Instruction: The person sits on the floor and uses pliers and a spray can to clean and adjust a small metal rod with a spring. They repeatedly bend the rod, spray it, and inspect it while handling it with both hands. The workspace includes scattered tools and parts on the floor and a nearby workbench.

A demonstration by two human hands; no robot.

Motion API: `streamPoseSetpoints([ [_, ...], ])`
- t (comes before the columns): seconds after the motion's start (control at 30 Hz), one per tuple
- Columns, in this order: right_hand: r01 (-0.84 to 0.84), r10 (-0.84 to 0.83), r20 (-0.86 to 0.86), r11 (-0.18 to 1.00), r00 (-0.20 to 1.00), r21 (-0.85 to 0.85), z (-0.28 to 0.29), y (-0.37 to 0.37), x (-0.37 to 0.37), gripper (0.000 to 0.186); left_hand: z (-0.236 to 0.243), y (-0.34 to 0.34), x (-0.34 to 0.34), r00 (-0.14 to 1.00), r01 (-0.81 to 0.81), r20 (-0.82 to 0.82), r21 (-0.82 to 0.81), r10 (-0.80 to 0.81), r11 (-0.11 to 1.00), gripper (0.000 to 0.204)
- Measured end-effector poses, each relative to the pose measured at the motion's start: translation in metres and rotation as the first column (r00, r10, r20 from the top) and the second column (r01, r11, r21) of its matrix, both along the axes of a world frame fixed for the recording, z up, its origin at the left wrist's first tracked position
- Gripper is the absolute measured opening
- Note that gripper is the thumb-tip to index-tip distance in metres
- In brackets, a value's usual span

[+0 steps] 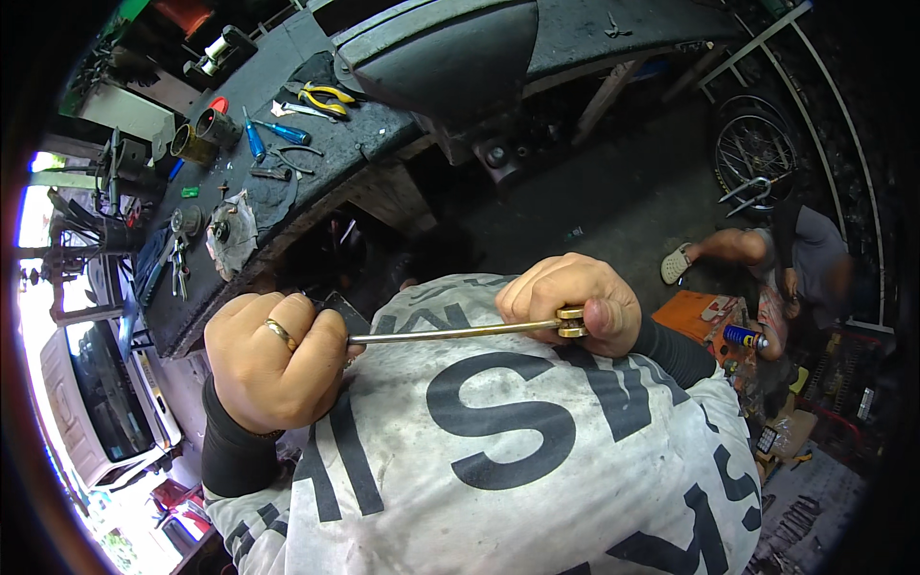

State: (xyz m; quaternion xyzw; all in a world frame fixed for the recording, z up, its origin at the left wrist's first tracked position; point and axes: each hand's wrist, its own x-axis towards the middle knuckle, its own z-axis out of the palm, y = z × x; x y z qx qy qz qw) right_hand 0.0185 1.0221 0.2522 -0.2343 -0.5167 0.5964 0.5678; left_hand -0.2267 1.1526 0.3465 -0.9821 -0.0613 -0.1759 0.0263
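A thin metal rod runs across in front of my chest, with a brass-coloured, grooved round end piece at its right end. My left hand, with a ring on one finger, is closed in a fist round the left end, which it hides. Thumb and curled fingers of my right hand grip the rod at the brass-coloured piece. Behind my left fist shows a dark flat piece; whether I hold it, I cannot make out.
A dark workbench holds yellow-handled pliers, blue screwdrivers and tins. A large dark machine housing juts over its edge. At right a person sits low beside an orange box, a spray can and a wheel.
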Motion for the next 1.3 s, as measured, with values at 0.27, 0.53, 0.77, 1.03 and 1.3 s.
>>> streamPoseSetpoints([
  [0.27,-0.024,0.033,-0.067,0.991,0.997,0.135,-0.001,0.004,-0.002,0.062,0.001,-0.007,0.001,1.000,-0.019,-0.007,-0.007,0.018,1.000,0.028],
  [0.53,-0.056,0.050,0.033,0.974,0.998,0.218,-0.002,0.004,0.006,0.056,-0.018,-0.007,0.002,0.999,0.009,0.032,-0.137,-0.004,0.991,0.028],
  [0.77,-0.048,0.030,0.076,0.969,0.997,0.241,-0.003,0.001,0.013,0.057,-0.029,-0.011,0.007,0.999,0.021,0.046,-0.247,-0.010,0.969,0.026],
  [1.03,-0.029,0.014,0.061,0.970,0.998,0.243,-0.005,-0.003,0.019,0.056,-0.032,-0.016,0.011,0.999,0.009,0.046,-0.296,0.005,0.955,0.025],
  [1.3,-0.045,0.024,0.080,0.962,0.996,0.268,-0.008,-0.002,0.029,0.054,-0.031,-0.019,0.018,1.000,-0.008,0.022,-0.309,0.016,0.951,0.024],
])
